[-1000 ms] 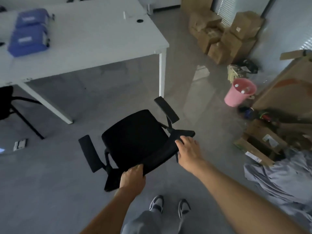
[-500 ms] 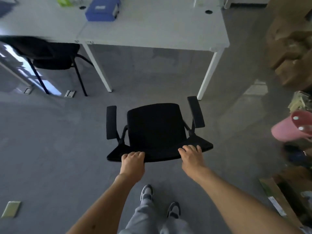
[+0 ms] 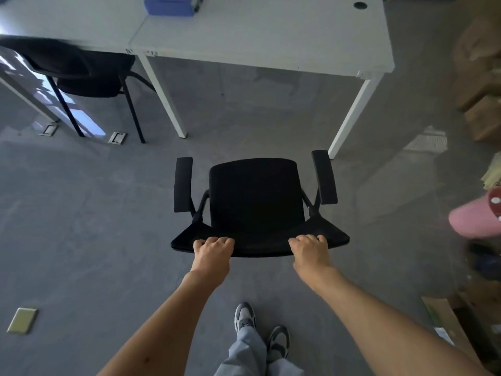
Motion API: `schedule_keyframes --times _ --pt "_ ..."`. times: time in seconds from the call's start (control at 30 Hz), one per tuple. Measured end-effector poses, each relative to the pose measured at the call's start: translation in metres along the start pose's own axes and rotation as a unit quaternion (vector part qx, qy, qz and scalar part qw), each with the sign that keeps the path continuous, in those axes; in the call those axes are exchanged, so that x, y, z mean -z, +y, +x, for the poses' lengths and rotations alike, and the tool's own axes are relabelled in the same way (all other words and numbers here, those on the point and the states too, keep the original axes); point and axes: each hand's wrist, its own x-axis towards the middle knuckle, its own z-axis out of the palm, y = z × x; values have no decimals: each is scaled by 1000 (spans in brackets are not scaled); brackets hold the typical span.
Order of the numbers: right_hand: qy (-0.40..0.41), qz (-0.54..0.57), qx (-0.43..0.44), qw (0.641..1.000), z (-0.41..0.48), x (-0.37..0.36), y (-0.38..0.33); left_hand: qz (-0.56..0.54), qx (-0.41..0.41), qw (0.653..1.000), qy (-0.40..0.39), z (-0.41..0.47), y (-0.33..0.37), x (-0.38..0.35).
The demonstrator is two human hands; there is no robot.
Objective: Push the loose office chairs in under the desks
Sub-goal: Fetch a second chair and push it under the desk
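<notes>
A black office chair (image 3: 256,196) with two armrests stands on the grey floor in front of me, its seat facing a white desk (image 3: 271,39). Its front edge sits just short of the desk's two front legs. My left hand (image 3: 212,253) grips the left part of the backrest's top edge. My right hand (image 3: 309,252) grips the right part of that same edge. A second black chair (image 3: 81,74) stands partly under the neighbouring desk at the left.
A blue box (image 3: 170,5) lies on the desk top. Cardboard boxes (image 3: 479,77) are stacked at the right, with a pink bucket (image 3: 474,221) below them. Floor sockets (image 3: 117,137) and a brass plate (image 3: 22,320) sit flush in the floor at the left.
The chair has swung from angled to square with the desk and now faces its opening. Both hands stayed on the backrest. The view turned left, away from the boxes.
</notes>
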Motion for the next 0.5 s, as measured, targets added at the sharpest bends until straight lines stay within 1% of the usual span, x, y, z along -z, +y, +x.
schedule_keyframes --times 0.1,0.27,0.5 --pt "-7 4 -14 1000 10 6 -1 4 -13 1000 -9 16 -4 10" --pt "-29 -4 -11 1000 12 7 2 22 -18 1000 -3 17 1 11" --pt "-32 -4 -29 999 59 27 -3 20 -18 1000 6 67 -14 29"
